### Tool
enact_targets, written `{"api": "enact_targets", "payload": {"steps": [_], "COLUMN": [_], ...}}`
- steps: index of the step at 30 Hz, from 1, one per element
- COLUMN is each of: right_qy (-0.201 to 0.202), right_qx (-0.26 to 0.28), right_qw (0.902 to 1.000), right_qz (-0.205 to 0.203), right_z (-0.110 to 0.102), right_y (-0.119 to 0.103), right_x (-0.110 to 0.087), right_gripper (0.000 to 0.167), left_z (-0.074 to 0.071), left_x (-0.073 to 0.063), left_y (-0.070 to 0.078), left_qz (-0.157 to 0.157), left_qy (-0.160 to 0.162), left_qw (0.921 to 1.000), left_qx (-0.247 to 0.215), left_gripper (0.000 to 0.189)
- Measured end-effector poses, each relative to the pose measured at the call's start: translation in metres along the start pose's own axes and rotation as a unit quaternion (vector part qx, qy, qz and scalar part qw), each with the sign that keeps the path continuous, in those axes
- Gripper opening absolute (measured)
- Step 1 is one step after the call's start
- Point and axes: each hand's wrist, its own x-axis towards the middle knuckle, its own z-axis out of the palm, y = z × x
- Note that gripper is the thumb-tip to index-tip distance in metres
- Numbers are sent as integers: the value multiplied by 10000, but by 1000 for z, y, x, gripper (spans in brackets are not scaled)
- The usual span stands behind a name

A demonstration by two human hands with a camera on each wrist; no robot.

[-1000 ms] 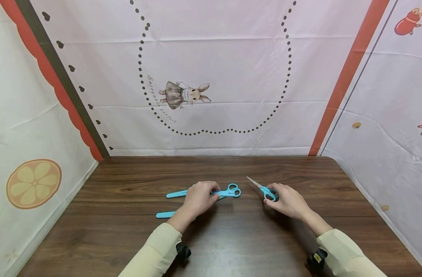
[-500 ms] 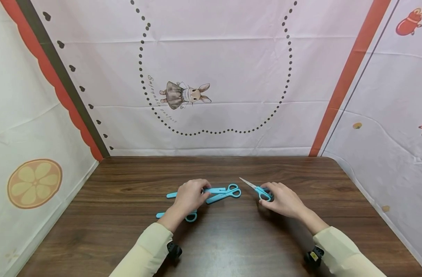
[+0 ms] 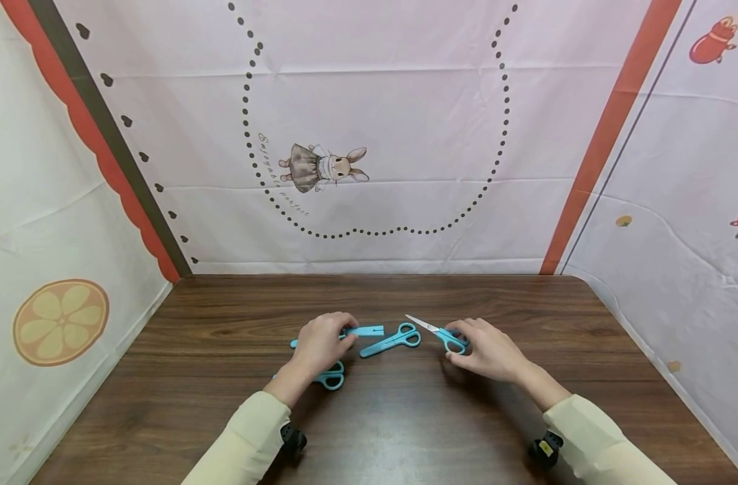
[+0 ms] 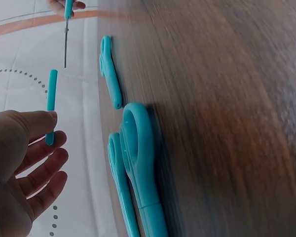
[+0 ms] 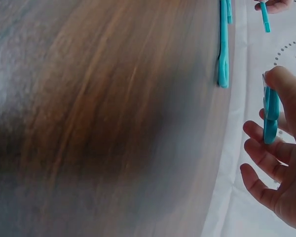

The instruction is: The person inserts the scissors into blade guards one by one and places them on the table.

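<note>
My left hand [image 3: 318, 345] pinches a turquoise blade cover [image 3: 369, 331] between thumb and fingers, raised off the table in the left wrist view. My right hand [image 3: 489, 349] holds a pair of scissors [image 3: 445, 334] by its turquoise handles. Its metal blades are bare and point left toward the cover, with a gap between them. Between the hands lies a second pair of scissors [image 3: 390, 342], its blades covered in turquoise. Another covered pair [image 4: 144, 163] rests under my left forearm, beside a further pair [image 4: 119, 173]. In the head view my left hand and arm partly hide these two.
The brown wooden table [image 3: 381, 431] extends around the hands. A pale printed cloth [image 3: 381, 135] hangs behind it, and similar cloths stand at the left and right sides. A black camera [image 3: 293, 441] sits at my left wrist and another black camera [image 3: 546, 450] at my right.
My left hand has moved left with the blade cover, uncovering more of the scissors between the hands. My right hand has shifted left, bringing the bare-bladed scissors with it.
</note>
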Motion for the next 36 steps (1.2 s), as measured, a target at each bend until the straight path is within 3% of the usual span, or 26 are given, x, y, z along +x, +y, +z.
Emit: {"api": "enact_targets", "payload": {"steps": [22, 31, 36], "right_qy": [-345, -474, -536], "right_qx": [193, 291, 281], "right_qw": [9960, 9939, 9928], "right_qz": [-805, -948, -1032], "right_z": [4, 6, 8], "right_y": [-12, -17, -19], "right_x": [5, 6, 7], "right_gripper": [37, 36, 36], "left_z": [-4, -3, -2], "left_x": [-6, -8, -10], "left_y": [-16, -20, -20], "left_qz": [-49, 151, 92], "left_qy": [-64, 2, -92], "left_qw": [9998, 9997, 9998], "left_qx": [-171, -177, -142], "left_gripper": [11, 11, 13]}}
